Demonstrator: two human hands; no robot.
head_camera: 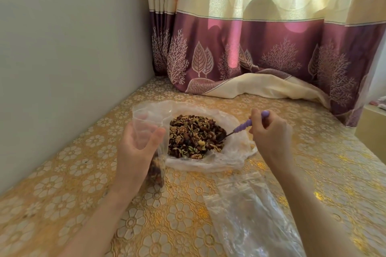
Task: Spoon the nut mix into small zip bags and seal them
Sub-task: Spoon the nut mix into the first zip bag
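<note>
1. Left hand (pixel 137 148) grips an upright zip bag (pixel 149 131), left of the nut mix (pixel 194 136).
2. Right hand (pixel 271 133) pinches a spoon (pixel 242 127), its bowl in the mix on the tabletop (pixel 83 173).

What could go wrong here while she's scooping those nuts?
The small clear zip bag, partly filled, is held up only by the left hand; its soft mouth could sag and spill a spoonful. The purple-handled metal spoon in the right hand digs at the nut mix edge, possibly pushing pieces off the thin plastic sheet.
</note>
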